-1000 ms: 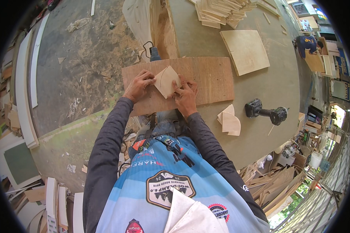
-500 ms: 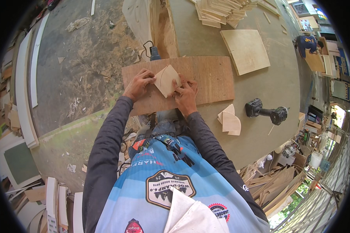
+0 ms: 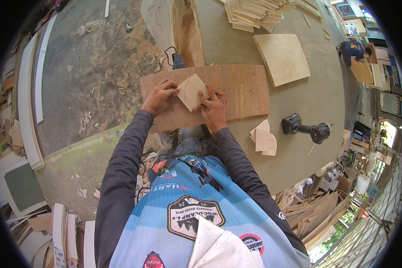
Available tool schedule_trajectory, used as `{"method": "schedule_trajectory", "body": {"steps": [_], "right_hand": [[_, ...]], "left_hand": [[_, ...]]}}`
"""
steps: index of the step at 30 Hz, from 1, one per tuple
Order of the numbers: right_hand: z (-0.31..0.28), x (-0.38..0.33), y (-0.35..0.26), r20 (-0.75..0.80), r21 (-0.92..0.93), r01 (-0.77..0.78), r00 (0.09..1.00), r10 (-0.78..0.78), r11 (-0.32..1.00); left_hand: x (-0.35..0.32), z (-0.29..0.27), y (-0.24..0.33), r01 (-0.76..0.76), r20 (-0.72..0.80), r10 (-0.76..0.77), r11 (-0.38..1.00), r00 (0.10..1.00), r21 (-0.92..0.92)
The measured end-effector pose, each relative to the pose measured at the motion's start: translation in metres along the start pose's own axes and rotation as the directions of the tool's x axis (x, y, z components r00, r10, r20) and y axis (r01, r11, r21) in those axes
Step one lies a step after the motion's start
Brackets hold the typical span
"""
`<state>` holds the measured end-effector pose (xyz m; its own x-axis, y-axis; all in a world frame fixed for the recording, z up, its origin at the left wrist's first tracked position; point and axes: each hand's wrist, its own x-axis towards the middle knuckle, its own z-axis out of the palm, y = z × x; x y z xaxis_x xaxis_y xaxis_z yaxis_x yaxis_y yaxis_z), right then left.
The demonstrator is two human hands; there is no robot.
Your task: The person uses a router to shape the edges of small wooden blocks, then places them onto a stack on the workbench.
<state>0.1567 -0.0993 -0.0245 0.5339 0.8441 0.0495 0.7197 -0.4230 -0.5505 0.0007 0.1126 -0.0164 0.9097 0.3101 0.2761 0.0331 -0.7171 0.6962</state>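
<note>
Round dark badge print [image 3: 195, 217] on striped shirt front, small red round patch [image 3: 252, 241] lower right

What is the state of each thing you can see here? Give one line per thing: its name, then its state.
Left hand: pressing down the small wood piece's edge.
Right hand: fingertips on the same piece.
Small wood piece: flat on the board, pinned by both hands.
Board: flat across the table edge.
Drill: lying on its side, untouched.
Square panel: flat on the table.
Cut shapes: loosely piled.
Stack of pieces: heaped unevenly.
</note>
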Motion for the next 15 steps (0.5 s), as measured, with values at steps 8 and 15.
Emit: {"method": "schedule_trajectory", "body": {"steps": [8,15], "right_hand": [[-0.0008,0.0011,-0.0004,0.011,0.013,-0.008,1.000,0.008,1.000],[-0.0018,0.0009,-0.0005,0.012,0.005,-0.007,1.000,0.007,1.000]], "left_hand": [[0.0013,-0.0013,0.0009,0.008,0.008,-0.008,1.000,1.000,0.007],[0.0013,-0.0007,0.0004,0.004,0.007,-0.004,1.000,1.000,0.018]]}}
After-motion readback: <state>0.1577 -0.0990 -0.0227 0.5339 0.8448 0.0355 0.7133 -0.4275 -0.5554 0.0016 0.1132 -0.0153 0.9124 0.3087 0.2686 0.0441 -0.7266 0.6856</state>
